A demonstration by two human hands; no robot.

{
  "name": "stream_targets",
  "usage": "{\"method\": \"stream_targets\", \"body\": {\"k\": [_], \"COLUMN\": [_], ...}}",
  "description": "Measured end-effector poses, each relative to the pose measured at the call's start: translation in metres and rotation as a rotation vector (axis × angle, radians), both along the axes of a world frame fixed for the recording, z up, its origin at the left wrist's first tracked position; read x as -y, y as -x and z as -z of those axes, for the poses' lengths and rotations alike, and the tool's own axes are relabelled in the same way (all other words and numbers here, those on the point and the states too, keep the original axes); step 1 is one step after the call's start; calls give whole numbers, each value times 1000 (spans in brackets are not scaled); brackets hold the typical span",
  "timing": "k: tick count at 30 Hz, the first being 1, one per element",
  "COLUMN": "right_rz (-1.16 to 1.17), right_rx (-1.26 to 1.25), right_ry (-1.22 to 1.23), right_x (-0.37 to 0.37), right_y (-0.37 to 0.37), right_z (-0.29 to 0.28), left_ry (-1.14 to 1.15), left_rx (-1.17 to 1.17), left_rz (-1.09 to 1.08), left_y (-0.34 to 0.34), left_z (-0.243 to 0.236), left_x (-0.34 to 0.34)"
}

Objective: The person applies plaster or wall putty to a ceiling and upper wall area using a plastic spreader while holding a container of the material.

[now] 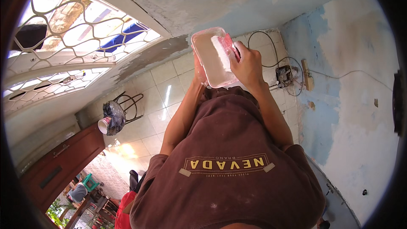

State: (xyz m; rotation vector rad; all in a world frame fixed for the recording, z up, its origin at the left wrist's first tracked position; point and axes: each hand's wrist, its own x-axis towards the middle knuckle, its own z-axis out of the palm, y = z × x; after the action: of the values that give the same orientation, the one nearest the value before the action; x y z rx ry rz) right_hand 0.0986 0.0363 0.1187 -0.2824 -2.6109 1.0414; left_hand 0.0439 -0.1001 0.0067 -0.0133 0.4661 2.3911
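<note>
A pale, pink-edged rectangular tray holding cream-coloured paint or filler is held up at the upper centre. My left hand grips its left side, fingers mostly hidden behind it. My right hand is closed on a pink, paint-smeared tool with a broad white face, over the tray's right half; its exact kind is unclear. Both forearms reach up past my brown shirt.
A grilled window is upper left. A stool bears a dark bag and white cup on the tiled floor. Cables run from a box by the patchy right wall. A person in red shows at lower left, beside an open doorway.
</note>
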Motion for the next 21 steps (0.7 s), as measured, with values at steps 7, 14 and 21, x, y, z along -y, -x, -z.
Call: {"method": "stream_targets", "body": {"k": [7,14,21], "right_rz": [24,-15,-39], "right_rx": [74,133,56], "right_ry": [-115,65,187], "right_x": [7,35,16], "right_y": [-4,-4,0], "right_z": [24,29,17], "left_ry": [-4,-64,-108], "left_rx": [34,103,42], "left_rz": [-1,18,45], "left_y": [1,1,6], "left_z": [9,12,9], "left_x": [-4,-9,-8]}}
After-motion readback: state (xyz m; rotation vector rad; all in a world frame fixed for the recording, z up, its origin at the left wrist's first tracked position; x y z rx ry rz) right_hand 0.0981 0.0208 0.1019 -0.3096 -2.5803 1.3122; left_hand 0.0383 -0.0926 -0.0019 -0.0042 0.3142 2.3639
